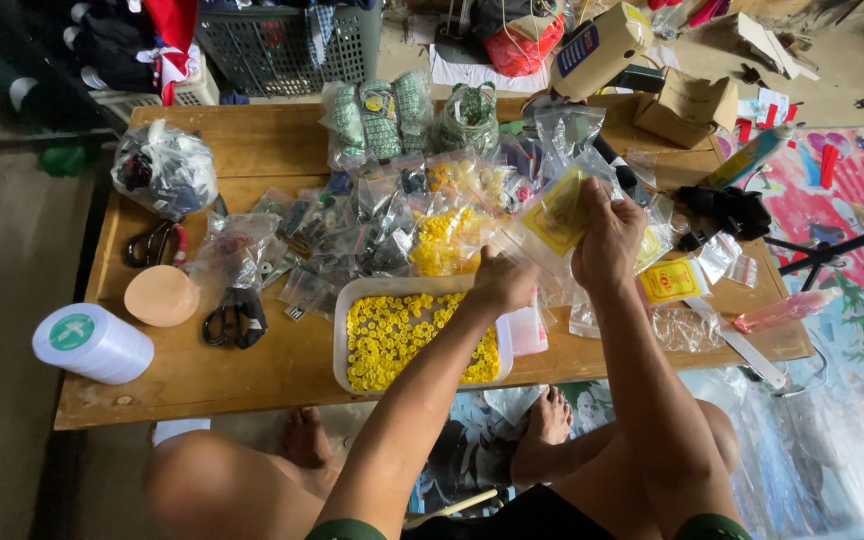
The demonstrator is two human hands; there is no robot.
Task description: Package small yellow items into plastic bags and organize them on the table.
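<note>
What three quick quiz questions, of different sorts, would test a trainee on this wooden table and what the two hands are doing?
1. True or false: the right hand holds up a small clear bag with a yellow card.
2. What fills the clear tray by the left hand? A) red beads B) yellow buttons C) green thread
3. Which tool lies between the tray and the white spool, just right of the round tan disc?

Key: 1 true; 2 B; 3 the black scissors.
</note>
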